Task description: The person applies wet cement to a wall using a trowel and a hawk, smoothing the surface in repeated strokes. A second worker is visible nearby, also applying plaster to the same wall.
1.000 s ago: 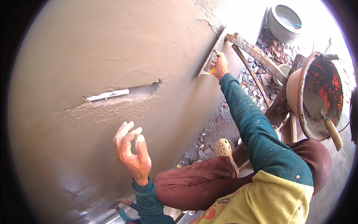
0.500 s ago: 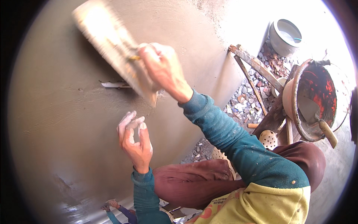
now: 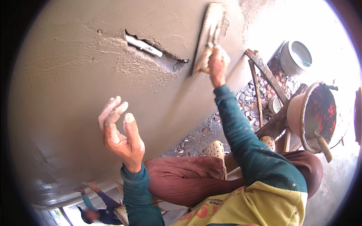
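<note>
My right hand (image 3: 219,61) grips a long plastering trowel (image 3: 212,20) by its handle, its flat plate against the grey plastered wall (image 3: 71,75). Just left of the trowel, a ragged slot (image 3: 173,64) is cut into the plaster, with a white pipe (image 3: 144,46) lying in it. My left hand (image 3: 121,133) is raised below the slot, over the wall in the picture, fingers loosely curled and apart, holding nothing, its fingertips whitened.
A tilted bucket (image 3: 296,116) with a wooden-handled tool rests at the right by leaning timbers (image 3: 266,71). A grey pot (image 3: 296,56) stands behind on rubble (image 3: 252,90). My legs and perforated clogs are below. A co-worker (image 3: 103,211) appears at the bottom left.
The trowel swept left across the slot, then back rightward and upward, now right of it. My view has shifted, and my left hand appears farther left and higher.
</note>
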The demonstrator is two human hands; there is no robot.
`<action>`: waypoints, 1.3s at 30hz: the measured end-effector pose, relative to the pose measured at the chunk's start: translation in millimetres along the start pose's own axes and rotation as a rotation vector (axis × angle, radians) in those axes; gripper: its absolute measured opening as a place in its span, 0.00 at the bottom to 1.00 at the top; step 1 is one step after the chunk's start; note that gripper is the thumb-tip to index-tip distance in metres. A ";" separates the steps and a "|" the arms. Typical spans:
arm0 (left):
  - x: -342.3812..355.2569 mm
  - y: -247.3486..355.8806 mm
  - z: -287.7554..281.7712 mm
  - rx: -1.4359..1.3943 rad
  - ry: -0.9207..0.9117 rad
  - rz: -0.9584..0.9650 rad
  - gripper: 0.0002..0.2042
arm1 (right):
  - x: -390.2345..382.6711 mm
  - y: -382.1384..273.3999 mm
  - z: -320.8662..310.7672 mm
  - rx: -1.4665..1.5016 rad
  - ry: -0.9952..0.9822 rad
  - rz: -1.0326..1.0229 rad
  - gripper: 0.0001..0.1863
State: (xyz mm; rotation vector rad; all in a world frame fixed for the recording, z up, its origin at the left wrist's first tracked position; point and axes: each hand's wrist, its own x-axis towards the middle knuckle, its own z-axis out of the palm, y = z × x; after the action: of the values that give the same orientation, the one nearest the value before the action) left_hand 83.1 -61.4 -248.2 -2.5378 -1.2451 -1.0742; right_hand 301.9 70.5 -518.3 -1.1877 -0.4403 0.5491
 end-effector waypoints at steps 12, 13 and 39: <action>9.0 -0.3 2.3 -0.059 0.094 0.097 0.14 | -4.4 4.7 -76.3 0.362 0.085 0.573 0.18; 8.2 0.1 0.8 -0.070 0.097 0.089 0.14 | -2.6 21.4 -82.0 0.440 0.084 0.608 0.19; 7.9 5.9 5.3 -0.124 0.152 0.071 0.07 | -24.9 -292.1 82.8 0.224 -0.523 -0.111 0.22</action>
State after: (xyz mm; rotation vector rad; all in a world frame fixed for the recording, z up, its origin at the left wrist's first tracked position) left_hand 93.6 -58.1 -245.8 -2.5100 -1.0745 -1.3391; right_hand 282.4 37.3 -216.2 -0.7907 -0.8611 0.7925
